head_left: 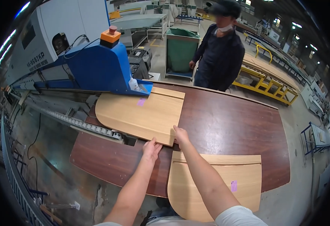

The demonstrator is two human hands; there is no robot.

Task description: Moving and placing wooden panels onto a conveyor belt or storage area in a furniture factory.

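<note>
Across the dark brown worktable (229,120) at frame centre, the left hand (151,148) and right hand (180,135), both flat and holding nothing, pressed the near edge of a light wood panel (140,113) whose far end had reached the blue machine (97,67), while a second panel (225,177) lay unfed below.

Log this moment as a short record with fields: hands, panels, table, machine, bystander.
left hand: flat on near edge of light wooden panel with one rounded end
right hand: at that panel's near corner
second light wooden panel: under right forearm, overhanging table
table: dark reddish-brown top
machine: blue housing, orange cap
bystander: person in dark clothes, far side
</note>
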